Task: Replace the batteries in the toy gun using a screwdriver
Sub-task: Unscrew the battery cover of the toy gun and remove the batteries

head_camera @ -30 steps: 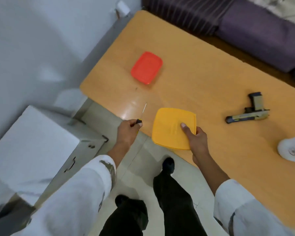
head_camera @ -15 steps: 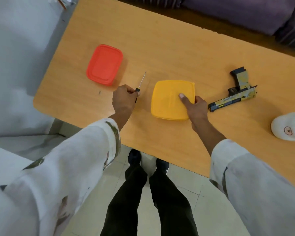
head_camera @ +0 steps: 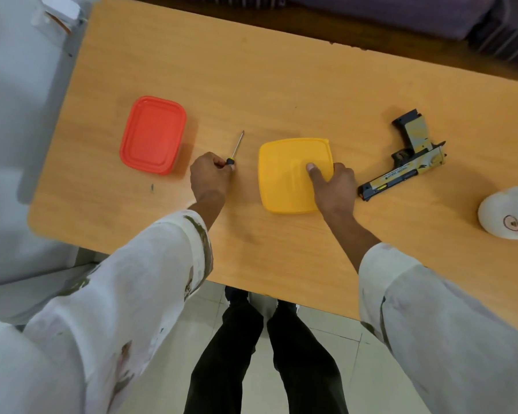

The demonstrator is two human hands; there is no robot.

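A tan and black toy gun (head_camera: 410, 156) lies on its side at the right of the wooden table (head_camera: 281, 85). My left hand (head_camera: 210, 177) grips the handle of a small screwdriver (head_camera: 237, 147), whose metal shaft points away from me, low over the table. My right hand (head_camera: 334, 186) holds the right edge of a square yellow container (head_camera: 287, 174) that sits on the table, thumb on its lid, fingers round its side. The gun lies just right of that hand, untouched.
A closed red container (head_camera: 153, 134) sits left of the screwdriver. A white cap (head_camera: 506, 213) rests at the table's right edge. A purple sofa (head_camera: 401, 13) stands beyond the far edge. A small dark speck (head_camera: 152, 188) lies near the red container.
The yellow container came from the table's near edge onto the tabletop, and the screwdriver hand came down beside it. The view swung to look more squarely over the table.
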